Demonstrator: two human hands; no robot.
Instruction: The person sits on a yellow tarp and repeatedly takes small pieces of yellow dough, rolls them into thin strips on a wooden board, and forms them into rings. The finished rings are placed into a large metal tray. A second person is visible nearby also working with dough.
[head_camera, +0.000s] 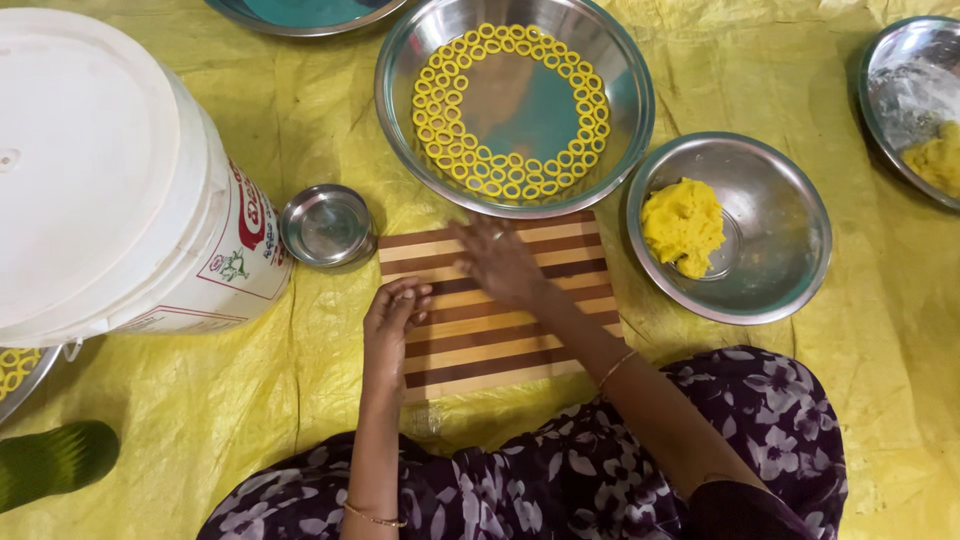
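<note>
The striped wooden board (497, 310) lies on the yellow sheet (800, 400) in front of the person's lap. The right hand (497, 262) presses flat on it, fingers spread open; the left hand (392, 318) rests at its left edge, fingers curled, holding nothing visible. Beyond sits a steel bowl (514, 105) ringed with small yellow dough rings (440, 110); a bowl of yellow dough (683, 226) stands right, a white bucket (110, 180) left.

Bright even light, soft shadows, glare on steel bowls (515, 105), sharp focus.
</note>
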